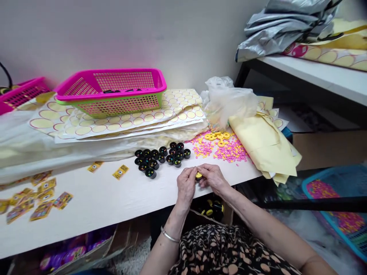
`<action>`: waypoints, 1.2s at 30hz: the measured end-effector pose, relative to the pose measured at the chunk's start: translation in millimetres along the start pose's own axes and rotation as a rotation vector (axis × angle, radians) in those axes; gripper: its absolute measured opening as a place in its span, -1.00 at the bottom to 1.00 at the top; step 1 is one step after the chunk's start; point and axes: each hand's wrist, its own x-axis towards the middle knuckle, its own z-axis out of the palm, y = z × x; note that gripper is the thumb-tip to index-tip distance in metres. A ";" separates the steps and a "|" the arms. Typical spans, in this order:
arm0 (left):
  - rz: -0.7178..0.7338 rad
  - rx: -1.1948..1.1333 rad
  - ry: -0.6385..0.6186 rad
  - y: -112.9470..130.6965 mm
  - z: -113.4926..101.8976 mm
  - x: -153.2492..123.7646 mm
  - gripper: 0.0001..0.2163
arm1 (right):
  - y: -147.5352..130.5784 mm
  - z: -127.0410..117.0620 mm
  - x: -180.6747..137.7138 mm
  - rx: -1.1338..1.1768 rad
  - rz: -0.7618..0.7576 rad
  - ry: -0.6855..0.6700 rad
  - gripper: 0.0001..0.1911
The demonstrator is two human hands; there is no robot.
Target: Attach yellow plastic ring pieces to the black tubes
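Observation:
Near the table's front edge, my left hand (186,185) and my right hand (214,178) pinch a small black cup with a yellow top (198,175) between their fingertips. Part of it is hidden by the fingers. Several open black cups (150,173) with tiny coloured bits inside stand grouped just left of and beyond my hands. Past my right hand lies a spread of small pink and yellow pieces (232,151). Yellow ring-shaped parts (220,138) rest on top of that spread.
A pink and green basket (120,109) sits on printed sheets (183,114) at the back. Small printed cards (43,208) lie left. A clear bag (229,103) and folded yellow paper (262,143) are at right. Below is a box of black-and-yellow pieces (210,210).

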 end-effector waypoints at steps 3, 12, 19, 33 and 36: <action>0.021 0.000 -0.008 -1.3 0.4 -0.6 -0.71 | 0.4 -2.7 -0.9 0.052 0.017 -0.016 -0.63; -0.163 -0.149 -0.113 0.4 -12.4 3.1 -0.68 | -2.5 -11.8 2.0 -0.147 -0.087 -0.064 -0.68; -0.047 0.046 -0.229 7.8 -18.4 1.6 -0.61 | -3.5 -21.2 2.8 -0.507 -0.347 -0.137 -0.73; 0.346 0.583 -0.130 -0.6 -24.2 6.6 -0.77 | -7.0 -8.2 10.8 -0.895 -0.634 -0.043 -0.76; 0.356 0.603 -0.107 -3.9 -25.2 7.6 -0.87 | -16.6 -9.6 8.9 -1.079 -0.796 -0.151 -0.82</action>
